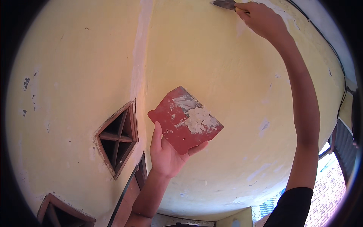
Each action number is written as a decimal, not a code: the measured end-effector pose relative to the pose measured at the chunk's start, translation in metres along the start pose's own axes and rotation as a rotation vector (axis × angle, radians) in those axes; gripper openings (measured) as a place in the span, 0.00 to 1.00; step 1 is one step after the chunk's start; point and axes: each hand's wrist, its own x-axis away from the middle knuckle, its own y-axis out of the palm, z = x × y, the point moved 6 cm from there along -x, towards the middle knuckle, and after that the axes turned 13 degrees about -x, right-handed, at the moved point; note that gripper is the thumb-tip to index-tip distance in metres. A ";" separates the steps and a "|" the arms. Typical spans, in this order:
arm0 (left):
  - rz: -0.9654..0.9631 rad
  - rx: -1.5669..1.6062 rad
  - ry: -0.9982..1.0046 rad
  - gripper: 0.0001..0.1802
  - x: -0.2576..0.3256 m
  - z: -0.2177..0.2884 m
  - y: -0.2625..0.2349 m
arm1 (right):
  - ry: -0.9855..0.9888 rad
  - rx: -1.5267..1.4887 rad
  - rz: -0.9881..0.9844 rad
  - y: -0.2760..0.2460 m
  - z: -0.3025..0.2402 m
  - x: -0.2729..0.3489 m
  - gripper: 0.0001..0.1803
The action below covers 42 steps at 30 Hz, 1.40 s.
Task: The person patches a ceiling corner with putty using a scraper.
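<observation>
My left hand [168, 156] is closed on the lower edge of a flat red board [166, 113], thumb on its face and fingers behind. A heap of whitish putty [200, 120] lies on the board's right part, with thinner smears above it. High at the upper right, my right hand [261, 19] grips the handle of a putty knife [225, 4]. Its metal blade points left, close to the yellow wall [211, 56]; whether it touches the wall cannot be made out.
A pale filled strip [140, 53] runs down the wall corner. Left of it is a brown diamond-shaped vent [117, 138], with another vent [62, 213] lower left. A black cable [329, 39] follows the upper right edge. A brick surface [327, 193] shows at lower right.
</observation>
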 end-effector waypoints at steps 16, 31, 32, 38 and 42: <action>-0.037 0.052 0.011 0.43 -0.010 -0.009 0.029 | -0.037 0.013 -0.033 0.021 0.025 -0.053 0.19; 0.104 -0.052 0.001 0.33 -0.037 -0.010 0.010 | -0.035 -0.092 0.133 0.045 0.040 -0.081 0.18; 0.103 -0.053 0.003 0.33 -0.037 -0.012 0.009 | -0.036 -0.092 0.135 0.050 0.041 -0.081 0.18; 0.037 0.039 0.033 0.34 -0.015 0.002 -0.015 | 0.125 0.000 -0.035 0.050 0.035 -0.036 0.20; 0.131 0.034 0.034 0.34 0.006 0.017 -0.039 | 0.142 -0.023 0.007 0.052 0.040 0.021 0.19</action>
